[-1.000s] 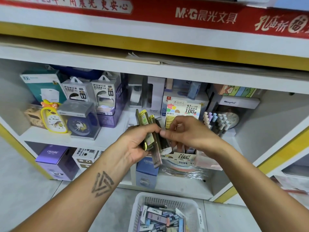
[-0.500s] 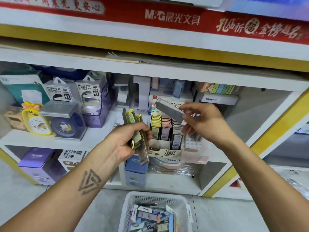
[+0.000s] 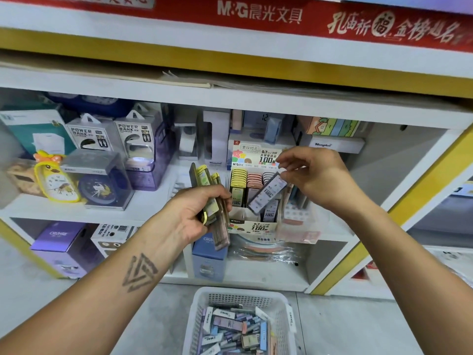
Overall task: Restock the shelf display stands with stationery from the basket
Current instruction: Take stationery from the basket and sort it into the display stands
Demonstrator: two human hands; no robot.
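My left hand [image 3: 194,211] grips a bundle of slim lead-refill cases [image 3: 210,198], yellow and brown, in front of the shelf. My right hand [image 3: 314,175] pinches the top end of one grey-lilac case [image 3: 268,192], tilted with its lower end over the right column of the cardboard display stand [image 3: 256,226]. The stand holds rows of yellow, pink and dark cases. Below on the floor stands the white basket [image 3: 199,321], with several more cases inside.
Power bank boxes [image 3: 133,139], a yellow duck clock [image 3: 55,180] and a boxed blue clock [image 3: 99,185] fill the shelf's left side. A clear acrylic holder [image 3: 299,221] stands right of the stand. Purple boxes [image 3: 61,247] sit on the lower shelf.
My right hand drew one case from the left hand's bundle, lifted it up, and has now lowered it, tilted, toward the stand's right column. The left hand stayed put.
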